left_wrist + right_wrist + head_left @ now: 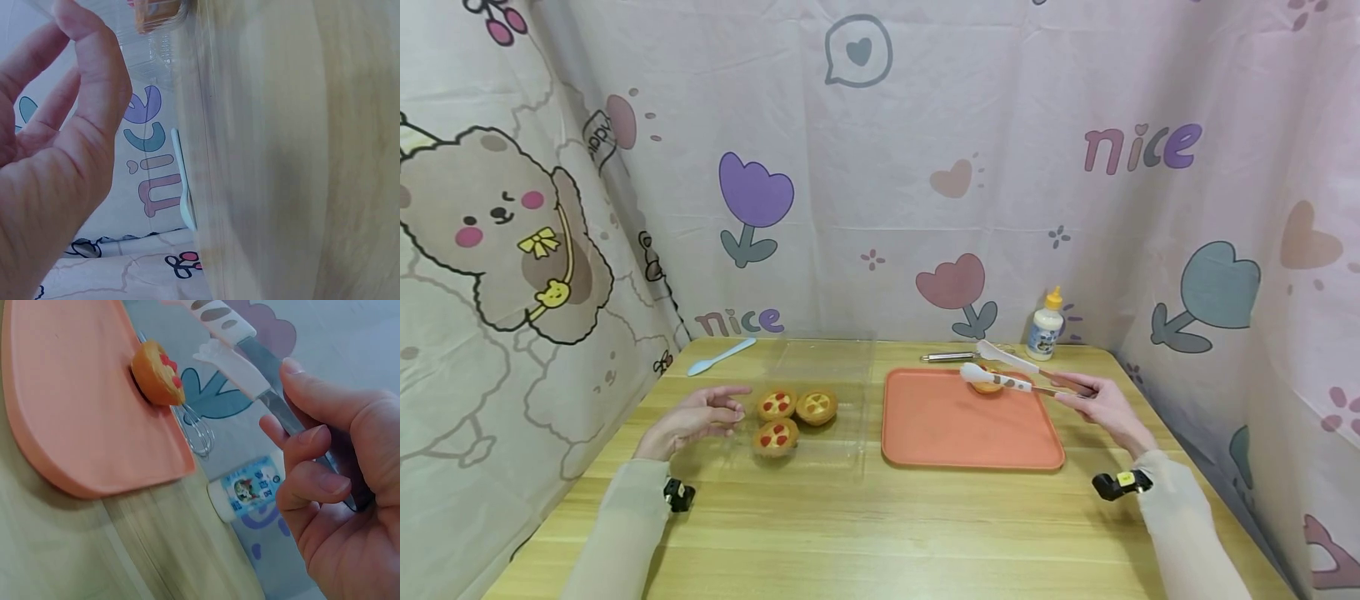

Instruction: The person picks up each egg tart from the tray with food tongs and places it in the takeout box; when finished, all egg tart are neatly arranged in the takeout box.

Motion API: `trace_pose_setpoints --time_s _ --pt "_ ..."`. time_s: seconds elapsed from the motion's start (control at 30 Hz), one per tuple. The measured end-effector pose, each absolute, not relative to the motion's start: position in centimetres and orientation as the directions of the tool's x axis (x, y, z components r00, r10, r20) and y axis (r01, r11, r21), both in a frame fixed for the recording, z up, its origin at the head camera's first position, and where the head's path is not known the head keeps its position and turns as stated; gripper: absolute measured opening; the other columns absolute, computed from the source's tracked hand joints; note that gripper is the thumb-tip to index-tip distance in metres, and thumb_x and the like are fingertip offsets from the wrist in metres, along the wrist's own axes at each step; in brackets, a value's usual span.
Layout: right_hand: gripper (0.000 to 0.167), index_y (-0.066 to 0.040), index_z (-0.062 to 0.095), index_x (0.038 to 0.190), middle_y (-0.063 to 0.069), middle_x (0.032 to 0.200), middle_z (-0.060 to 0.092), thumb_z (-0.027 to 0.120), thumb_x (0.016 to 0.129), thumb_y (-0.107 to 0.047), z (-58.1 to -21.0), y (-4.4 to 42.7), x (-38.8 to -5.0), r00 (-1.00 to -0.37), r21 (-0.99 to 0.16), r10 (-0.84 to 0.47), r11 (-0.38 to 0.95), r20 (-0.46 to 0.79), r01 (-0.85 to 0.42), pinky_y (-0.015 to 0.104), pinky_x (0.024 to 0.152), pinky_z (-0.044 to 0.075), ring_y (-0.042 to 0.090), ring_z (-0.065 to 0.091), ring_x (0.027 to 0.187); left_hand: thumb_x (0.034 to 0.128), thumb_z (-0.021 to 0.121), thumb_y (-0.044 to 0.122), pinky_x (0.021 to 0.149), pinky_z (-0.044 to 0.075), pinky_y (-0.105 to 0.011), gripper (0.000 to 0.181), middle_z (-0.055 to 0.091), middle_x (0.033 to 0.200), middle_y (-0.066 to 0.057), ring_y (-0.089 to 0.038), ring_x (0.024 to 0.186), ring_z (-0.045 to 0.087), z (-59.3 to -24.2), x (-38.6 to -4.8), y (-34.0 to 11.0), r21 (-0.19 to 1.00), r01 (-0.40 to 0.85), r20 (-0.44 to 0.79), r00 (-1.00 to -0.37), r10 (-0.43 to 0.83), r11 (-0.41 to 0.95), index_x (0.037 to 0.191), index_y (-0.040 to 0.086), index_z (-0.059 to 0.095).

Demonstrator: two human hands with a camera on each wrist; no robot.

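Observation:
My right hand point(1101, 407) grips metal tongs point(1017, 382) with white paw-shaped tips, fingers and thumb curled round the arms. The tips are apart, over a small tart point(987, 385) on the orange tray point(970, 425). In the right wrist view the tart point(156, 374) sits near the tray's edge, apart from the tong tips. My left hand point(696, 417) holds its fingers loosely bent beside the clear plastic box point(842, 446); whether it touches the box I cannot tell. Several tarts point(777, 437) lie in the box.
A pale blue spoon point(722, 357) lies at the back left. Behind the tray are a whisk point(950, 357) and a white bottle with a yellow cap point(1044, 327). Patterned curtains hang behind and at both sides of the wooden table point(850, 542).

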State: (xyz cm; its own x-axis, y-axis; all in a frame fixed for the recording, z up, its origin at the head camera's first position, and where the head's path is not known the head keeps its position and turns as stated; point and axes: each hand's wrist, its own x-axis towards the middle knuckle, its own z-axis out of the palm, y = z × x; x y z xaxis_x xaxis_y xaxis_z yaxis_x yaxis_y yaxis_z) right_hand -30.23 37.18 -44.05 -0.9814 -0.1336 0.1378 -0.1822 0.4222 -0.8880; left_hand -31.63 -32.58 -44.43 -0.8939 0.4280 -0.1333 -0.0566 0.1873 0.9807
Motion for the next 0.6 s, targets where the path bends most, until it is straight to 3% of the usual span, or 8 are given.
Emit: trace_pose_setpoints --time_s 0.2,0.27,0.4,0.6 --pt "0.061 -0.001 0.051 0.141 0.014 0.127 0.065 0.07 0.092 -0.031 -44.0 37.9 -29.8 -0.991 -0.874 -0.075 0.468 0.111 -0.133 0.029 0.043 0.036 0.003 0.036 0.048 0.094 0.061 0.003 0.078 0.059 -0.035 0.07 0.06 0.111 -0.013 -0.021 0.093 0.064 -44.4 -31.6 -32.5 0.98 -0.056 -0.134 -0.896 0.424 0.191 0.151 -0.008 0.021" --pt "0.061 -0.002 0.052 0.141 0.01 0.124 0.067 0.071 0.091 -0.032 -44.0 38.1 -29.7 -0.993 -0.873 -0.059 0.474 0.1 -0.116 0.03 0.042 0.035 0.003 0.035 0.047 0.094 0.06 0.002 0.078 0.059 -0.035 0.07 0.06 0.111 -0.014 -0.021 0.093 0.064 -44.4 -31.6 -32.5 0.98 -0.056 -0.134 -0.897 0.422 0.191 0.151 -0.008 0.021" --pt "0.063 -0.001 0.05 0.141 0.015 0.125 0.066 0.071 0.091 -0.032 -44.1 38.3 -29.5 -0.995 -0.869 -0.056 0.484 0.089 -0.104 0.027 0.043 0.036 0.004 0.036 0.047 0.0939 0.061 0.003 0.079 0.059 -0.036 0.07 0.06 0.111 -0.014 -0.021 0.093 0.064 -44.3 -31.6 -32.5 0.98 -0.055 -0.133 -0.898 0.42 0.192 0.15 -0.008 0.022" --pt "0.066 0.002 0.047 0.143 -0.01 0.095 0.068 0.071 0.091 -0.032 -44.4 38.6 -29.6 -0.997 -0.869 -0.04 0.489 0.065 -0.076 0.023 0.045 0.036 0.003 0.037 0.05 0.0942 0.061 0.003 0.079 0.059 -0.037 0.069 0.06 0.11 -0.013 -0.022 0.094 0.064 -44.4 -31.5 -32.6 0.98 -0.053 -0.132 -0.897 0.422 0.193 0.151 -0.007 0.022"
